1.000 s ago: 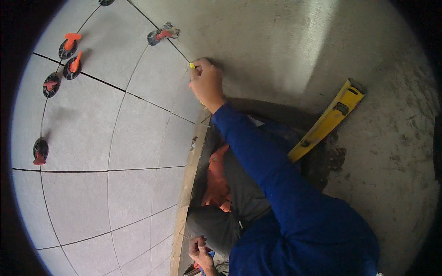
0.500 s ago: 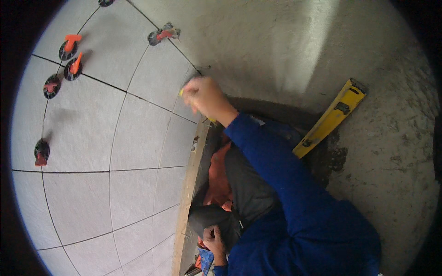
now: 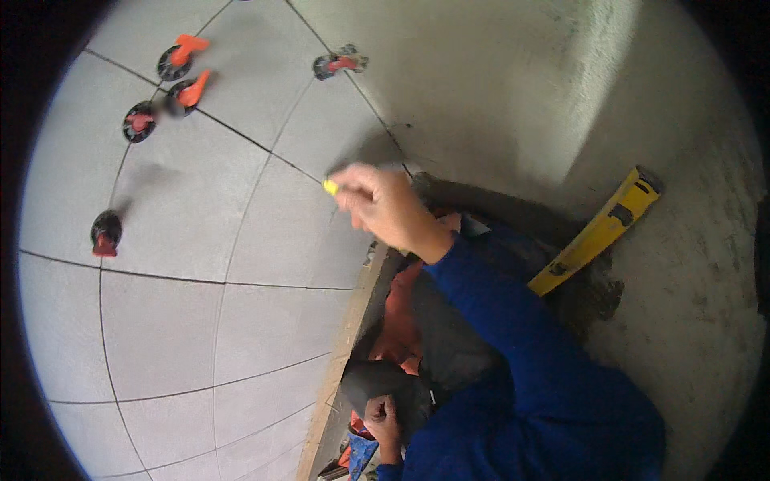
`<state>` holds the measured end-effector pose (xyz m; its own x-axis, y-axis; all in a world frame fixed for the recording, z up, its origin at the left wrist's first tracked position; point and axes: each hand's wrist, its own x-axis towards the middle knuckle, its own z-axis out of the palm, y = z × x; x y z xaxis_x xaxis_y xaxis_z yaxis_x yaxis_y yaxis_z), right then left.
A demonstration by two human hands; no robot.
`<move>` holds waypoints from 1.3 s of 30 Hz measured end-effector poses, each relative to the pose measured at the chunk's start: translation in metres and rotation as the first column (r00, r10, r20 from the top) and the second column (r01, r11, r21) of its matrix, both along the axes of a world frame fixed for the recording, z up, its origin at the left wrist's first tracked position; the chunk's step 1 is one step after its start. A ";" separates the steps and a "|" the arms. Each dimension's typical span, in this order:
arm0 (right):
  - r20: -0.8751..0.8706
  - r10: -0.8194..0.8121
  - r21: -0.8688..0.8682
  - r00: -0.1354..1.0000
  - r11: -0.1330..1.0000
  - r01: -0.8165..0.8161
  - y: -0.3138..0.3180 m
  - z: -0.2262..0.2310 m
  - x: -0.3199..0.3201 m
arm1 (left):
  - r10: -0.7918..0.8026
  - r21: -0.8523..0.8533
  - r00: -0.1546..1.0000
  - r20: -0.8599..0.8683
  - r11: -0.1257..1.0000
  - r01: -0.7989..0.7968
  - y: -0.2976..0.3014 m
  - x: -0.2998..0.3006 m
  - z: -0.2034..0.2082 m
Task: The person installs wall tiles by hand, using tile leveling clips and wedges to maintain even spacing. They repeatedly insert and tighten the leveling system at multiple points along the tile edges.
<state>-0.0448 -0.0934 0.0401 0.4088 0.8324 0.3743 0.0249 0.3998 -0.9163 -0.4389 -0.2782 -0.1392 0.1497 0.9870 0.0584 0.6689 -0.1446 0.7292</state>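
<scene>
Head view: the right hand (image 3: 389, 204) closed its grip on a yellow piece (image 3: 330, 187) over the tiles (image 3: 301, 240); it seemed light and stiff, best pinched midway. Near the knee (image 3: 377, 378), the left hand's (image 3: 383, 415) grip was impossible to tell.

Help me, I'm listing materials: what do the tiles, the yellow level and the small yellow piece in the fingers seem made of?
Tiles: probably ceramic or porcelain, matt, from their flat, dull faces.
Yellow level: likely painted metal, from its straight, evenly coloured body; plastic possible.
Small yellow piece: perhaps plastic, given its bright colour; blur hides its finish.
</scene>
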 end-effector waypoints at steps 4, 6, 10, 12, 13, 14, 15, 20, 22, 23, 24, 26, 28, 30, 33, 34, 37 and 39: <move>0.318 -0.390 0.434 0.864 0.870 0.233 0.026 0.049 0.007 | 0.004 0.007 0.999 -0.043 1.000 -0.004 0.000 0.000 0.004; 0.372 -0.501 0.520 0.781 0.810 0.271 0.032 0.061 0.003 | 0.001 0.026 0.998 -0.055 1.000 0.001 0.000 0.003 0.007; 0.485 -0.543 0.484 0.686 0.820 0.306 0.034 0.057 -0.004 | 0.015 0.022 0.999 -0.036 1.000 -0.015 -0.002 0.006 0.014; 0.519 -0.533 0.463 0.668 0.832 0.305 0.033 0.044 -0.006 | 0.016 0.021 0.999 -0.032 1.000 -0.016 -0.002 0.007 0.015; 0.517 -0.534 0.469 0.669 0.831 0.301 0.032 0.036 -0.007 | 0.015 0.018 0.999 -0.030 1.000 -0.015 -0.002 0.006 0.016; 0.519 -0.532 0.468 0.670 0.832 0.299 0.031 0.028 -0.008 | 0.012 0.014 1.000 -0.029 1.000 -0.012 -0.003 0.006 0.016; 0.557 -0.514 0.415 0.653 0.853 0.317 0.026 0.018 -0.008 | 0.011 0.026 0.999 -0.034 1.000 -0.010 -0.002 0.006 0.016; 0.640 -0.403 0.224 0.654 0.912 0.343 0.008 0.009 -0.002 | 0.010 0.048 0.998 -0.068 0.999 -0.007 -0.002 0.004 0.015; 0.434 -0.411 0.219 0.802 0.911 0.349 0.013 0.030 0.002 | 0.001 0.051 1.000 -0.028 0.999 0.000 -0.002 0.003 0.015; 0.327 -0.384 0.165 0.864 0.923 0.348 0.015 0.041 0.003 | -0.004 0.046 1.000 -0.017 0.999 0.005 -0.002 0.002 0.015; 0.265 -0.362 0.177 0.894 0.930 0.323 0.022 0.053 0.003 | -0.001 0.045 1.000 -0.017 0.999 0.002 -0.002 0.002 0.015; 0.140 -0.323 0.294 0.936 0.916 0.272 0.039 0.072 0.006 | -0.009 0.047 1.000 -0.010 0.999 0.009 -0.002 0.002 0.015; 0.151 -0.314 0.189 0.937 0.940 0.284 0.043 0.071 0.000 | 0.008 0.049 0.999 -0.032 0.999 -0.006 -0.002 0.002 0.015; 0.205 -0.304 0.139 0.930 0.950 0.280 0.041 0.059 -0.005 | 0.012 0.068 0.999 -0.047 0.998 -0.009 -0.002 0.003 0.014; 0.303 -0.295 0.059 0.906 0.955 0.291 0.025 0.038 -0.006 | 0.013 0.086 0.999 -0.049 0.996 -0.009 -0.003 0.002 0.013; 0.304 -0.314 0.068 0.899 0.949 0.308 0.025 0.038 -0.004 | 0.010 0.079 0.999 -0.036 0.997 -0.007 -0.003 0.002 0.012; 0.212 -0.325 0.154 0.921 0.942 0.297 0.035 0.053 0.003 | 0.001 0.036 1.000 -0.021 0.999 -0.001 -0.002 -0.001 0.011; 0.129 -0.282 0.200 0.951 0.946 0.254 0.047 0.063 0.000 | 0.009 0.015 1.000 -0.022 1.000 -0.009 -0.002 -0.003 0.009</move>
<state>-0.0452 -0.0464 0.1034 0.5330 0.6137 0.5825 0.2886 0.5152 -0.8070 -0.4415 -0.2804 -0.1298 0.1426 0.9873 0.0701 0.6864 -0.1496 0.7117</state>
